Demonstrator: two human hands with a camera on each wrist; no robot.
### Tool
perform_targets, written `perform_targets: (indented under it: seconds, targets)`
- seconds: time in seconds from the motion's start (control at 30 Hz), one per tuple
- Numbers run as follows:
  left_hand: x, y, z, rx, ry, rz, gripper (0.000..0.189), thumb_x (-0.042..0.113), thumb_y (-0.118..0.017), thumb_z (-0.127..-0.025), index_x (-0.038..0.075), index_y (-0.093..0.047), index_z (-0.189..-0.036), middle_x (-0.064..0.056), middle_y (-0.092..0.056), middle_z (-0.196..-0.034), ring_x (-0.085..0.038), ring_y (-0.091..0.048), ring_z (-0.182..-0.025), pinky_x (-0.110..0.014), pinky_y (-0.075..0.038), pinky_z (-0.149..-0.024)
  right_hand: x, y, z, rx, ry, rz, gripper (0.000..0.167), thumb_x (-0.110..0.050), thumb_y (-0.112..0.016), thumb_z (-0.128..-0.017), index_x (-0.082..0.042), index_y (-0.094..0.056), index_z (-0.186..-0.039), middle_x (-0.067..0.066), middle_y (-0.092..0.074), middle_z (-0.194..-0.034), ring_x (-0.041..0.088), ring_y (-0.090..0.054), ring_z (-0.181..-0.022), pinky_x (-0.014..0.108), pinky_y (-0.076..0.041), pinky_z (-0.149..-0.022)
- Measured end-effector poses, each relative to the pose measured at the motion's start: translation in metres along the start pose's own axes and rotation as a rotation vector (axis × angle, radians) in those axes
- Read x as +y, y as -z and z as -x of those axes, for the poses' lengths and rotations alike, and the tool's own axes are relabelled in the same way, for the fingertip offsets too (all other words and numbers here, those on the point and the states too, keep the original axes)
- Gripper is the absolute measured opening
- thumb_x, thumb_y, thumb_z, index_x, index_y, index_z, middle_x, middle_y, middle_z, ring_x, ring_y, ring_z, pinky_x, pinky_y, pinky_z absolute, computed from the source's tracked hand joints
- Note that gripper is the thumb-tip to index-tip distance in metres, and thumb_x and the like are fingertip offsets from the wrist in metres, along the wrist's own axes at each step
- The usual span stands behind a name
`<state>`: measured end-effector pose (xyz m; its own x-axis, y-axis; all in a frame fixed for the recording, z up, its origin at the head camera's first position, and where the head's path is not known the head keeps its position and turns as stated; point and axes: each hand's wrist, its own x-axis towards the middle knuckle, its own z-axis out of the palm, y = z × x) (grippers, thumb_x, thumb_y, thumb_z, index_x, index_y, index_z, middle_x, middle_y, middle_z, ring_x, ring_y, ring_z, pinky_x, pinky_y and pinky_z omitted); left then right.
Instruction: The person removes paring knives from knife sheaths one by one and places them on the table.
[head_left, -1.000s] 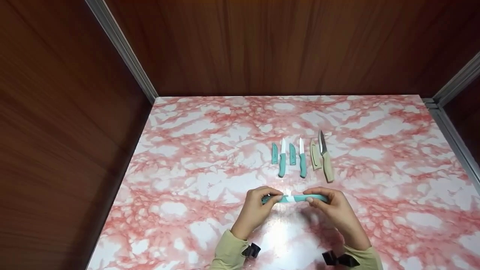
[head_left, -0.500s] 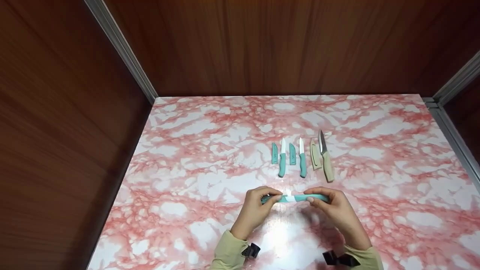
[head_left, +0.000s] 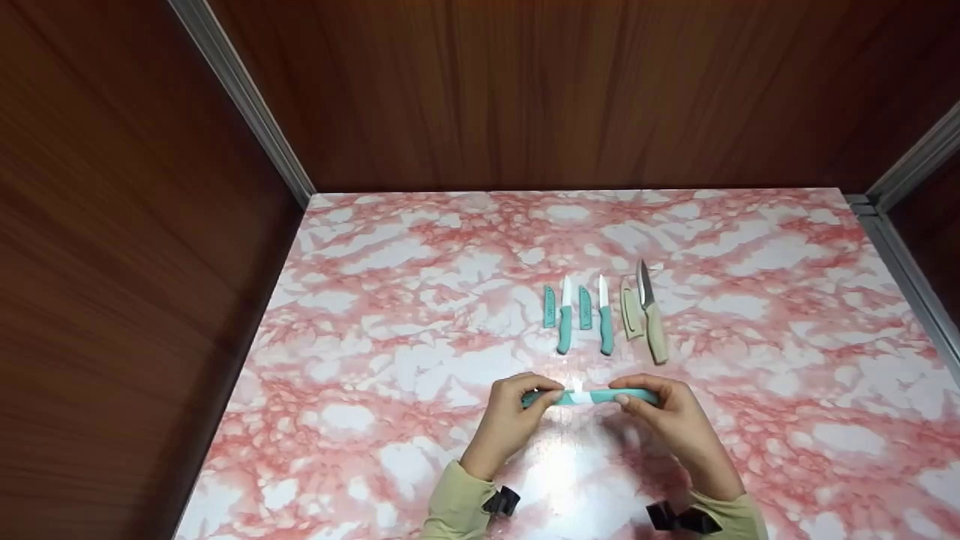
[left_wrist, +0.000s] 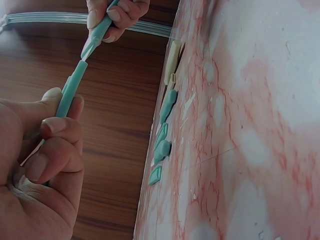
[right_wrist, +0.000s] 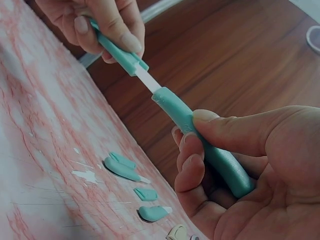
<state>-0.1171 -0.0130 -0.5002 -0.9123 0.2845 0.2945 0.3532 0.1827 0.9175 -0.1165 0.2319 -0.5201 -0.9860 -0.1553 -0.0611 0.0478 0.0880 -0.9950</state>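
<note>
Above the near part of the table, my left hand (head_left: 511, 412) pinches a teal knife sheath (left_wrist: 73, 90) between thumb and fingers. My right hand (head_left: 671, 416) grips the teal handle of a small knife (right_wrist: 175, 111), thumb along its side. The knife's white blade (right_wrist: 148, 80) is partly inside the sheath, and a short stretch of it shows between sheath and handle. Knife and sheath lie in one line, roughly level across the head view. Part of the sheath is hidden behind my left fingers.
Beyond my hands lie a teal sheath (head_left: 550, 307), a teal knife (head_left: 565, 322), a second teal sheath (head_left: 585, 309) and a second teal knife (head_left: 606, 322). To their right are a beige sheath (head_left: 631, 311) and a larger beige-handled knife (head_left: 655, 326). Wooden panels (head_left: 555, 97) stand behind the marbled table (head_left: 390, 300).
My right hand and the knife have shifted very slightly right, and a little more white blade shows between handle and sheath. The left hand stays nearly in place.
</note>
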Motion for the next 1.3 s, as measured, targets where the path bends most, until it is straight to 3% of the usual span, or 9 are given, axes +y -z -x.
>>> perform_targets:
  seconds: [0.2, 0.67, 0.97, 1.2, 1.3]
  targets:
    - [-0.001, 0.001, 0.001, -0.02, 0.012, 0.015, 0.01, 0.005, -0.065, -0.09, 0.001, -0.072, -0.096, -0.01, -0.067, -0.088, -0.026, -0.061, -0.074, -0.032, -0.053, -0.066, 0.001, 0.0, 0.001, 0.014, 0.003, 0.028, 0.023, 0.0, -0.068, -0.087, 0.01, -0.066, -0.108, 0.018, -0.068, -0.094, 0.016, -0.067, -0.077, 0.032, -0.058, -0.069]
    - [-0.001, 0.001, 0.001, -0.017, 0.016, 0.006, 0.011, 0.005, -0.065, -0.09, 0.002, -0.073, -0.097, -0.009, -0.067, -0.088, -0.024, -0.06, -0.074, -0.032, -0.052, -0.066, -0.001, 0.003, 0.001, 0.01, 0.016, 0.054, 0.024, -0.001, -0.069, -0.087, 0.01, -0.067, -0.108, 0.017, -0.068, -0.094, 0.013, -0.065, -0.076, 0.029, -0.057, -0.068]
    - [-0.001, 0.002, 0.001, -0.02, 0.026, 0.028, 0.011, 0.005, -0.064, -0.091, 0.001, -0.072, -0.097, -0.01, -0.067, -0.088, -0.032, -0.062, -0.075, -0.033, -0.053, -0.066, -0.001, 0.004, 0.001, 0.01, 0.011, 0.056, 0.024, -0.001, -0.069, -0.087, 0.009, -0.067, -0.107, 0.016, -0.068, -0.094, 0.017, -0.065, -0.077, 0.029, -0.057, -0.067]
    - [-0.013, 0.0, 0.003, 0.0, -0.031, -0.028, 0.01, 0.007, -0.065, -0.091, 0.003, -0.071, -0.096, -0.002, -0.067, -0.088, -0.013, -0.059, -0.073, -0.027, -0.05, -0.064, -0.002, 0.006, 0.002, 0.013, 0.003, 0.056, 0.025, -0.001, -0.068, -0.087, 0.01, -0.066, -0.109, 0.015, -0.069, -0.095, 0.015, -0.065, -0.078, 0.028, -0.057, -0.069]
    - [-0.01, 0.001, 0.003, -0.002, -0.006, -0.015, 0.01, 0.007, -0.065, -0.09, 0.003, -0.072, -0.096, -0.003, -0.067, -0.088, -0.014, -0.059, -0.072, -0.026, -0.051, -0.064, -0.003, 0.005, 0.001, 0.035, -0.019, 0.059, 0.024, -0.001, -0.069, -0.086, 0.009, -0.067, -0.108, 0.014, -0.069, -0.094, 0.012, -0.064, -0.076, 0.027, -0.056, -0.067]
